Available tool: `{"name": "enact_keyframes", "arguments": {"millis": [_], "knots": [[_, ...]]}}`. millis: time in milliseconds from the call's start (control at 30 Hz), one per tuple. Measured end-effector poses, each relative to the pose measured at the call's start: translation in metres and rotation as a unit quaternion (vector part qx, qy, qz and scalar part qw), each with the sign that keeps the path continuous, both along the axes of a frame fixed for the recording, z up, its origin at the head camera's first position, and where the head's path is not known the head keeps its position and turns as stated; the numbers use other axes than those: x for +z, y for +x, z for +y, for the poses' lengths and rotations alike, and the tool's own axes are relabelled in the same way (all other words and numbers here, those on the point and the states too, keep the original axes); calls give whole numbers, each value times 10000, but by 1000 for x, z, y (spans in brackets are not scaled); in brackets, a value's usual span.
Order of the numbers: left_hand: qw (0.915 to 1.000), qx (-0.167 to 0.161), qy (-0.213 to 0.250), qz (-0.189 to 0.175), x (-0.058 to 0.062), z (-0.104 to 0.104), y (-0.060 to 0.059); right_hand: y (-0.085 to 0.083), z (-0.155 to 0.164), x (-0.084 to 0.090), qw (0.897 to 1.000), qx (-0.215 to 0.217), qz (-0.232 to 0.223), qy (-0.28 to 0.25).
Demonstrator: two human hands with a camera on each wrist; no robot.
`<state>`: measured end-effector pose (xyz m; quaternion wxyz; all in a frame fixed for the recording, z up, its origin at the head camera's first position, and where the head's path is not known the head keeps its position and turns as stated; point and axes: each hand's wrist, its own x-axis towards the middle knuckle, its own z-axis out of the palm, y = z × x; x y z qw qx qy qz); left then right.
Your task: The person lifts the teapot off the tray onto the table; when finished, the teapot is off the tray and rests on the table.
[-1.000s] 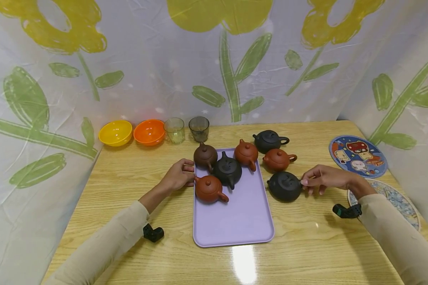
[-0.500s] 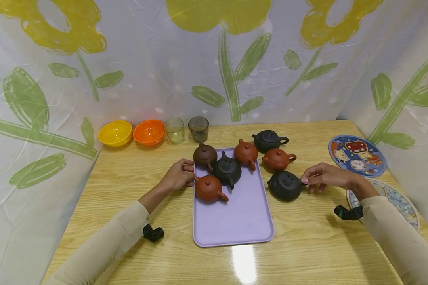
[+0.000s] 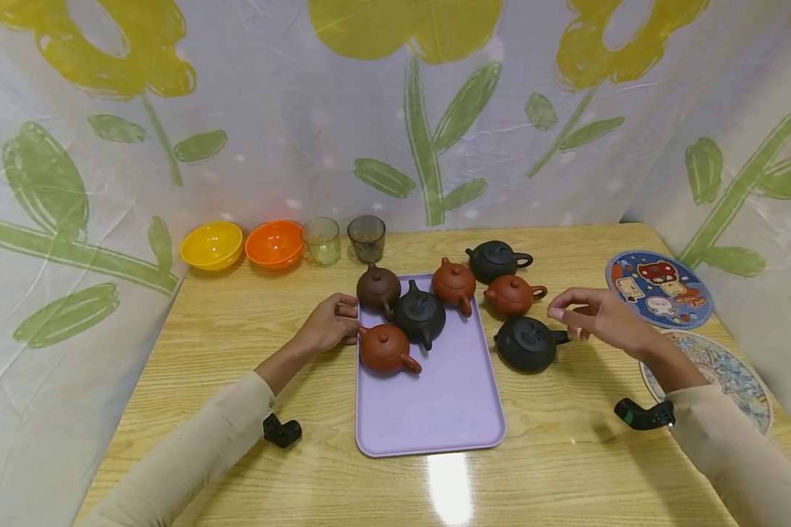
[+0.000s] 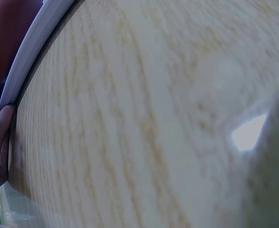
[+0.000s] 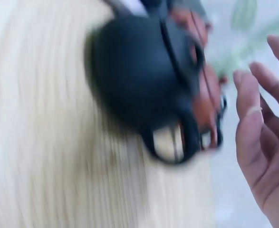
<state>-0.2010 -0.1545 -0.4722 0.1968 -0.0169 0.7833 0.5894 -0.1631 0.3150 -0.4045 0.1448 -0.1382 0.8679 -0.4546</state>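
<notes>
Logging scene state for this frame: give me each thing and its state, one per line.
Left hand: fingers curled against the left rim of the purple tray.
Right hand: open, lifted just off the black teapot.
Black teapot: upright on the table, lid on, right of the tray.
Four teapots on the tray: upright, lids on.
Two glasses: upright.
Two bowls: upright, look empty.

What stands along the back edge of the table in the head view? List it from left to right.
yellow bowl → orange bowl → clear glass → dark glass → black teapot
</notes>
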Motion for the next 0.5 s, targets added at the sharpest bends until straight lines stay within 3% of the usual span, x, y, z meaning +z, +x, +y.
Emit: {"name": "enact_keyframes", "arguments": {"millis": [300,500], "knots": [[10000,-23,36,-1,1,0,0,21,-76,-3,9970,465,-207,-582],[10000,-30,87,15,-1,-1,-1,34,-117,-14,9945,418,-471,-842]]}}
